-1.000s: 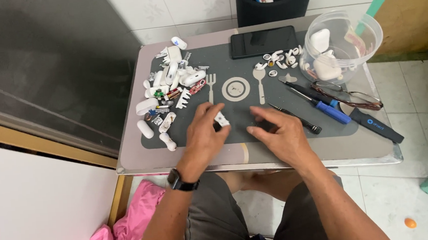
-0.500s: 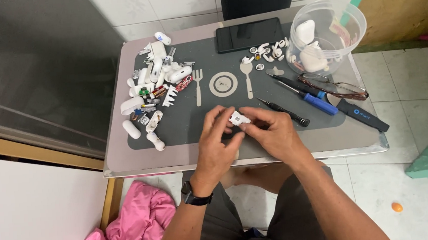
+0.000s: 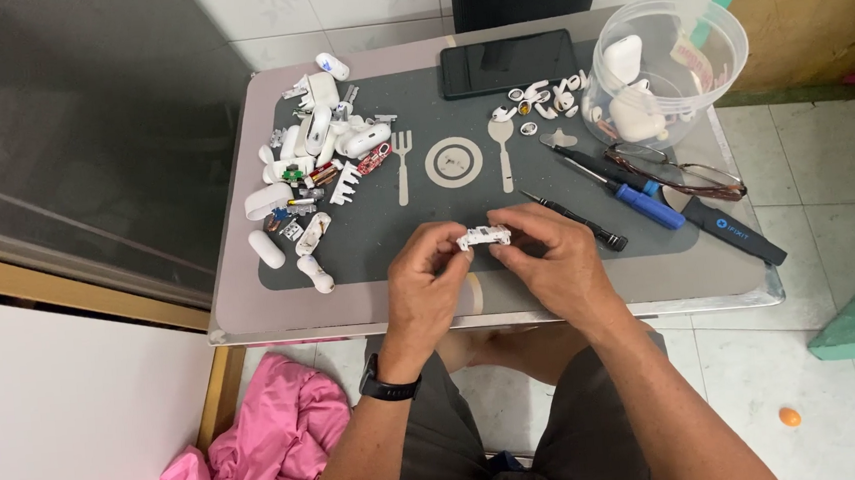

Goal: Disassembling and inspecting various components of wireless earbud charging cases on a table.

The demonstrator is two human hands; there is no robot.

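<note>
A small grey metal-edged table [image 3: 252,312] is covered by a dark grey rubber mat [image 3: 417,236] beneath the hands.

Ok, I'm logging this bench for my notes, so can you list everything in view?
small white part: one, white, held between both hands over the mat
mat: one, dark grey with pale cutlery print, on the table
table: one, grey top
pile of small parts: many, mostly white, mat's left end
phone: one, black, mat's far edge
plastic tub: one, clear, white pieces inside, far right
screwdrivers: three, black and blue, right of the hands
glasses: one pair, dark-rimmed, right
pink cloth: one, on the floor
wristwatch: one, black, left wrist
left hand: pinching the part
right hand: pinching the part
</note>
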